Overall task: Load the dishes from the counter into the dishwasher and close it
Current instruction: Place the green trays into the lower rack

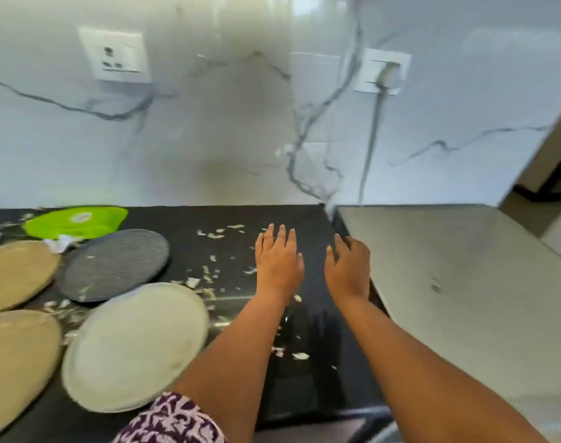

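While the dishes waited untouched on the black counter [183,219], my head camera, the only view, caught both my arms stretched forward over its right end. My left hand [278,260] lay palm down with fingers straight and slightly spread, holding nothing. My right hand [349,266] was relaxed and loosely spread, its fingertips at the edge where the counter met the raised grey top [448,266]; it too held nothing. Whether either palm pressed the surface or hovered just above it, I could not tell. The load sat well to the left of my hands: a pale round plate [135,346] nearest me, a dark grey plate [113,265] behind it, two tan plates [14,273] [15,359] at the frame's left edge, and a green dish [76,220] against the marble wall [208,123]. Torn white scraps [208,273] littered the counter between plates and hands. The dishwasher was nowhere in sight, so I judged loading had not begun and no dish had yet been picked up. The next move, as I read it, called for reaching left to the pale plate, gripping its rim, and carrying it to the machine, wherever that stood. The scraps might cling to the plates and want shaking off first.
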